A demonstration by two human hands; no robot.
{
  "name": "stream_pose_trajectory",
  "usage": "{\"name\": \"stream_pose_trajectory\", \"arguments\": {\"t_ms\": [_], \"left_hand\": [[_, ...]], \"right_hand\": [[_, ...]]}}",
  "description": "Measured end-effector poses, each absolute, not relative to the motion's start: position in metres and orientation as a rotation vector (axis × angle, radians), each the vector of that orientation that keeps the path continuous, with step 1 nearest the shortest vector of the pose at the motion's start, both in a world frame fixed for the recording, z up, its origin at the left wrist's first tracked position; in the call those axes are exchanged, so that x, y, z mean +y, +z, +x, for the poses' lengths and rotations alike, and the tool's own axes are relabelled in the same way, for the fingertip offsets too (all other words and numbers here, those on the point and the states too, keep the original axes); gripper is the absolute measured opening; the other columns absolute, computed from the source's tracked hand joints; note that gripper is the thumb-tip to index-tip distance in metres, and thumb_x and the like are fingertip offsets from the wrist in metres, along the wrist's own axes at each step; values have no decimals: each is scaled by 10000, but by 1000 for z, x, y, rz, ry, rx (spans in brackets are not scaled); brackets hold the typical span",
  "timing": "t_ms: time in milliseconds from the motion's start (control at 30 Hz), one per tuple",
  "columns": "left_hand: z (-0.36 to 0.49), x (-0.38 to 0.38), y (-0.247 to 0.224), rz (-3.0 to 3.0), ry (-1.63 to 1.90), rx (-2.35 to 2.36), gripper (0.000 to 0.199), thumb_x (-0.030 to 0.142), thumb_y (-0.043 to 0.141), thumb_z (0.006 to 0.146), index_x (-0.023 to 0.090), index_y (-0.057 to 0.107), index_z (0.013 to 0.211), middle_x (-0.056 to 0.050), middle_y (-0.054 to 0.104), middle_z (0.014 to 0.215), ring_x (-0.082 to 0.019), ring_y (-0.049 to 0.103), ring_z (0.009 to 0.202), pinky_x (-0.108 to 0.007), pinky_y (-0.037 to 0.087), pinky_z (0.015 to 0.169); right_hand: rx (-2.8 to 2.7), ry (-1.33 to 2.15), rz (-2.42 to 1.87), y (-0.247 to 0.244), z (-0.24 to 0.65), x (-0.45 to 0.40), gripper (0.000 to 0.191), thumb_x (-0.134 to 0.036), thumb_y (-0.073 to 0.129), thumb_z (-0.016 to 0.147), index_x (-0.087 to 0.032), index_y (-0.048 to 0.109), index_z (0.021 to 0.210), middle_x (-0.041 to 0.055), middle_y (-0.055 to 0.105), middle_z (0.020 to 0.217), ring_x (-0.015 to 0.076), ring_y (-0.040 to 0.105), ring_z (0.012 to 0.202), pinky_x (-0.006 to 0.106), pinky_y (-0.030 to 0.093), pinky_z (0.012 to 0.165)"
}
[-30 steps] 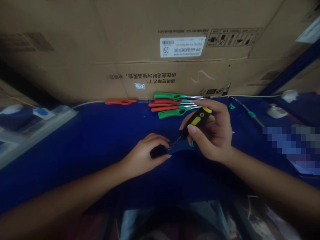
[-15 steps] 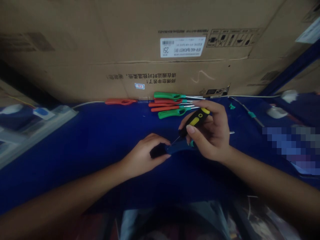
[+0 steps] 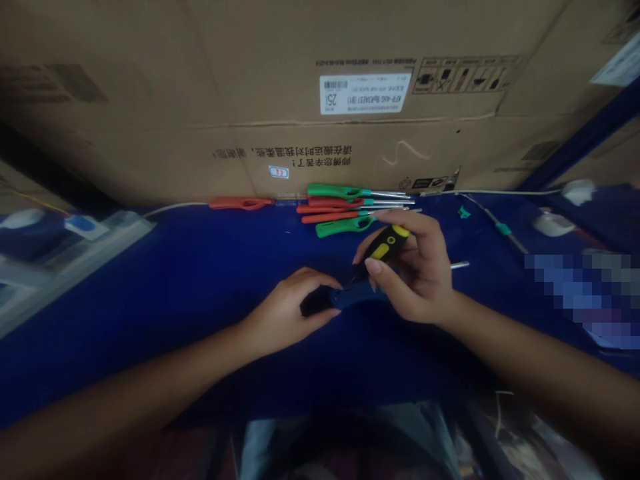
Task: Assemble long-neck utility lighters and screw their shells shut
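My right hand [image 3: 417,267] is closed on a black and yellow screwdriver [image 3: 384,248], which slants down to the left. Its thin shaft points at a dark blue lighter-like piece [image 3: 357,293], and whether the tip touches it is too dark to tell. Fingers and thumb of my left hand [image 3: 290,310] grip the left end of that blue piece. A metal rod [image 3: 460,265] sticks out to the right behind my right hand.
Several green and red long-nosed lighters [image 3: 345,228] lie at the back of the blue table [image 3: 200,267], against a cardboard sheet [image 3: 200,80]. A red handle [image 3: 240,203] lies left of them. A thin rod with a green collar [image 3: 503,229] is at the right.
My right hand and the screwdriver have moved slightly left and down, closer to the blue piece. My left hand has stayed in place.
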State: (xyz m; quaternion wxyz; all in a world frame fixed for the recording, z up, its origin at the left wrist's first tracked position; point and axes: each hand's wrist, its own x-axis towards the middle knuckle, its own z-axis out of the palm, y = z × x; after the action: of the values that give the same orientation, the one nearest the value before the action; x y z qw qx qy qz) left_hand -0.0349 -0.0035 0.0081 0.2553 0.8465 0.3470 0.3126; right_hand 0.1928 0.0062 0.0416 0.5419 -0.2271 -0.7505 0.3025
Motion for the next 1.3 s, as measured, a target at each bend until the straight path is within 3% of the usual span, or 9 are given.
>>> {"name": "stream_pose_trajectory", "arguments": {"t_ms": [233, 367, 533, 733, 900, 1067, 1133, 1233, 1300], "left_hand": [[-34, -3, 5, 2285, 828, 957, 297, 251, 724, 874, 221, 636, 1155, -34, 701, 1139, -192, 670, 1069, -363, 524, 984], [-35, -2, 2, 2283, 829, 954, 316, 251, 724, 873, 229, 627, 1173, -29, 699, 1160, -189, 674, 1080, -358, 528, 994], [-35, -3, 1, 2297, 858, 923, 303, 242, 724, 874, 223, 626, 1161, -26, 708, 1139, -182, 685, 1059, -343, 541, 976], [-35, -3, 0, 2301, 846, 939, 303, 255, 731, 874, 213, 630, 1157, -38, 711, 1136, -192, 689, 1044, -360, 549, 963], [-31, -2, 0, 2309, 868, 892, 324, 271, 737, 874, 212, 623, 1172, -47, 712, 1147, -195, 691, 1056, -365, 553, 973], [-25, -3, 7, 2393, 771, 867, 344, 264, 700, 906, 189, 603, 1227, -80, 689, 1199, -212, 660, 1125, -396, 535, 1021], [-22, -5, 9, 2432, 728, 854, 353, 264, 682, 919, 190, 591, 1252, -85, 676, 1214, -215, 644, 1146, -405, 528, 1035], [-17, -8, 12, 2480, 667, 862, 374, 260, 656, 932, 187, 569, 1289, -97, 658, 1226, -229, 621, 1165, -427, 521, 1047], [-14, -9, 13, 2508, 628, 869, 396, 248, 641, 931, 176, 555, 1311, -109, 649, 1225, -241, 608, 1172, -439, 515, 1054]], "right_hand": [[-1827, 680, -554, 41, 192, 6, 558, -148, 637, 895, -304, 424, 1387, 86, 655, 1131, 190, 683, 828, 310, 586, 579], [-1852, 465, -505, 37, 191, 13, 612, -115, 706, 841, -280, 458, 1376, 95, 639, 1227, 161, 681, 779, 300, 587, 588], [-1905, 250, -467, 45, 193, 16, 595, -155, 798, 788, -273, 545, 1314, 49, 701, 1135, 139, 675, 723, 252, 576, 567], [-2085, 560, -538, 68, 202, 11, 497, -163, 543, 963, -221, 450, 1447, 112, 581, 1406, 174, 703, 981, 256, 610, 677], [-2103, 108, -555, 72, 205, 14, 501, -263, 761, 849, -221, 592, 1318, 70, 706, 1231, 183, 712, 930, 276, 606, 796], [-2266, 501, -558, 85, 213, 19, 542, -215, 477, 1012, -235, 349, 1539, 100, 637, 1359, 103, 705, 736, 222, 595, 639], [-2274, 515, -518, 89, 218, 21, 486, -239, 521, 1002, -238, 451, 1483, 80, 687, 1284, 109, 719, 757, 217, 594, 649], [-2169, 157, -490, 87, 221, 24, 430, -329, 751, 860, -216, 661, 1264, 58, 761, 1097, 175, 736, 887, 269, 599, 798], [-2149, 76, -508, 85, 221, 24, 422, -315, 719, 889, -202, 645, 1289, 61, 760, 1084, 181, 735, 909, 289, 588, 856]]}}
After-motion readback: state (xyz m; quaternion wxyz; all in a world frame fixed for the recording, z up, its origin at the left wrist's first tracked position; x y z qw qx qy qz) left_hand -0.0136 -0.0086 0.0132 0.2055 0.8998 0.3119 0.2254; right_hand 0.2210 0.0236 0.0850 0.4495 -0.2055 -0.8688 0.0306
